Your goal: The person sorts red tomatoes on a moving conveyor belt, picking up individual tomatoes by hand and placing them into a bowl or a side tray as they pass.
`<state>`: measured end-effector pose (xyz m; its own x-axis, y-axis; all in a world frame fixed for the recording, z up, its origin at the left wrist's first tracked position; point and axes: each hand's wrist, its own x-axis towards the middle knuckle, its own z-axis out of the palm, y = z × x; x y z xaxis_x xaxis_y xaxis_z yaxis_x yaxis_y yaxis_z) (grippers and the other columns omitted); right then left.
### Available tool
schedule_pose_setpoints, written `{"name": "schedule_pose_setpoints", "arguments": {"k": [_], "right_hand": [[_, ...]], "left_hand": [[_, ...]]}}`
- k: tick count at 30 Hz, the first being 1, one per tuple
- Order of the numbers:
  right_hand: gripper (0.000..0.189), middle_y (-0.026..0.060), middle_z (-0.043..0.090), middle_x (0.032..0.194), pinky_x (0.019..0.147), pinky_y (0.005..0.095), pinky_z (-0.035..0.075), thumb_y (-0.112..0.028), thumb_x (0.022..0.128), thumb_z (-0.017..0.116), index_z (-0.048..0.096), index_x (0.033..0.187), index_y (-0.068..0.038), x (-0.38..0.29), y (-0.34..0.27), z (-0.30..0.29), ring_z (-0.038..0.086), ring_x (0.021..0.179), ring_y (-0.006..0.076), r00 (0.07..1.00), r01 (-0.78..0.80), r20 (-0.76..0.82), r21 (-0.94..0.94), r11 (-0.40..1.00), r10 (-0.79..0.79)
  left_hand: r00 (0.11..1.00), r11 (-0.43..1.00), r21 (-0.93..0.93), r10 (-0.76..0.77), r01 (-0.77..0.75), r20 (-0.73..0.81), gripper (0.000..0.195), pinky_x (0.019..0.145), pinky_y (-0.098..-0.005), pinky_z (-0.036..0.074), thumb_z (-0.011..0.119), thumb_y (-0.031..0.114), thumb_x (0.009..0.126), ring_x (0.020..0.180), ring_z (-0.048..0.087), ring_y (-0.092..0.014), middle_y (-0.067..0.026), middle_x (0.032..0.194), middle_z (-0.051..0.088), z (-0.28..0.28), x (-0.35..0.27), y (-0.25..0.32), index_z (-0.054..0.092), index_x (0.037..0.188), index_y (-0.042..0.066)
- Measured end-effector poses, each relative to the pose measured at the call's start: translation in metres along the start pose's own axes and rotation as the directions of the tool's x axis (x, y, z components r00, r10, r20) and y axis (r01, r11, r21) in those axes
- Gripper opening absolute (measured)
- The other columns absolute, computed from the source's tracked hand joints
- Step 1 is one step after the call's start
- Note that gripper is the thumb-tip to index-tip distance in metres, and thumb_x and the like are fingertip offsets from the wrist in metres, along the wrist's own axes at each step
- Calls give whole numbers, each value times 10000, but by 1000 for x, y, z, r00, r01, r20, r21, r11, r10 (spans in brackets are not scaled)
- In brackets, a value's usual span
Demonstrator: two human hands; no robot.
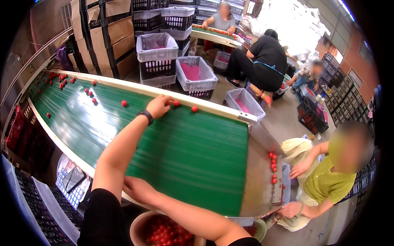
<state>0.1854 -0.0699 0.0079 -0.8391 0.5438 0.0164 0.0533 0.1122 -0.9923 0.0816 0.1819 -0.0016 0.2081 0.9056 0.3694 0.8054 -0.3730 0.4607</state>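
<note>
My left hand (158,106), with a black band on its wrist, reaches across the green conveyor belt (197,153) to the far rail. Its thumb and forefinger close around a cherry tomato (170,102), mostly covered by the fingertips. Just right of them, two more cherry tomatoes (194,109) lie along the rail. My right hand (140,189) is low at the belt's near edge, fingers curled, partly behind my left forearm; whether it holds anything is hidden. Below my right forearm stands a tub (138,229) with many red cherry tomatoes (167,232).
More tomatoes (63,81) lie at the belt's far left. A pale wooden rail (135,87) edges the belt; a metal chute (258,178) ends it. A person (329,178) sits beside the chute. Lined crates (197,73) stand beyond the rail. A phone (74,179) lies at near left.
</note>
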Motion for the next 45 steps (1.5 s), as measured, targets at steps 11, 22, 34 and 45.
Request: {"name": "schedule_pose_setpoints", "arguments": {"k": [11,22,34,45], "right_hand": [[289,229,573,1076,840,400,412,-230,872,458,570,1024,-11,4,28,10,538,1004,379,1000,13,-11,66,998,-12],[261,221,589,984,779,408,434,-202,861,465,581,982,-2,1,16,3,546,939,372,1000,20,2,-41,999,-20],[236,161,593,794,668,356,438,-244,856,502,557,865,-15,5,12,4,568,743,291,992,122,-11,-105,987,-124],[224,166,585,798,683,347,435,-224,868,489,549,875,-8,-1,9,-1,567,752,286,996,82,-38,-93,992,-86]], "left_hand": [[985,933,346,45,-102,167,106,630,-396,469,507,174,808,746,579,-294,-135,843,559,44,29,35,570,893,161],[921,592,-711,-175,381,348,173,528,-214,414,557,273,863,677,517,-86,14,785,526,-44,-7,98,552,976,142],[316,827,-482,558,-291,767,357,806,-371,424,507,208,848,936,543,-301,-143,1048,535,-54,-269,230,476,1184,91],[958,694,-660,-201,288,206,308,752,-296,480,533,219,879,910,581,-180,-139,1018,594,-117,-129,50,517,1102,8]]}}
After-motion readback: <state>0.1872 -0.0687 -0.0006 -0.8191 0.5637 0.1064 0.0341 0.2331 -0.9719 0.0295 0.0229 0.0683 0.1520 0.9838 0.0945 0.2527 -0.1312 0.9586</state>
